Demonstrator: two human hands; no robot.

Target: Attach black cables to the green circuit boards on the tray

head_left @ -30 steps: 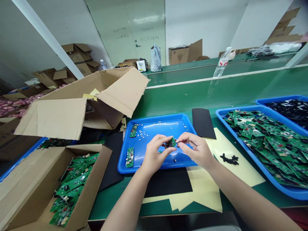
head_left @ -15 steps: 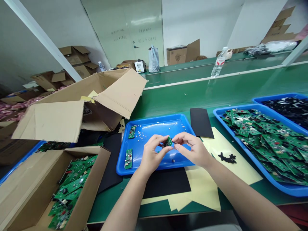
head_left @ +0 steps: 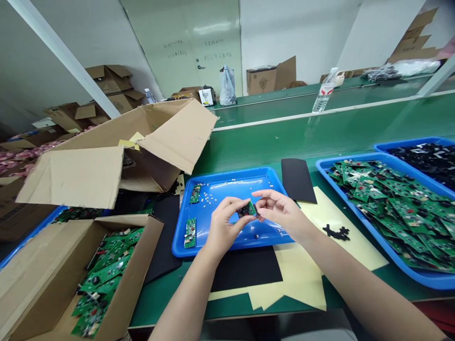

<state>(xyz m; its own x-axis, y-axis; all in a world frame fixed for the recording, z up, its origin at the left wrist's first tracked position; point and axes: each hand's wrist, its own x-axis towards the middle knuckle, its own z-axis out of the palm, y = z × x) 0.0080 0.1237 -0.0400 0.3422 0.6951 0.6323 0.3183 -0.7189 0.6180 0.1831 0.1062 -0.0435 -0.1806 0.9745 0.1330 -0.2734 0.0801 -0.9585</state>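
Note:
Above the middle blue tray [head_left: 227,179], my left hand [head_left: 227,222] pinches a green circuit board [head_left: 250,209] between thumb and fingers. My right hand [head_left: 280,213] meets the board's right end, its thumb and a fingertip closed on a small black piece [head_left: 258,212] there; the index finger is raised. How that piece sits on the board is hard to see. In the tray lie a circuit board [head_left: 195,194] at upper left, another circuit board [head_left: 190,233] below it, and several tiny white parts [head_left: 208,198].
A right-hand blue tray [head_left: 350,213] is heaped with circuit boards. Black strips [head_left: 336,232] lie on yellow paper [head_left: 355,251]. Left stand a carton [head_left: 142,241] of boards and a large open carton [head_left: 174,137]. A water bottle [head_left: 323,94] stands behind, and black sheets [head_left: 297,180] flank the tray.
My right index finger has lifted and the right fingers have spread a little from their tighter pinch. The board has turned slightly, showing more of its face, still in my left hand.

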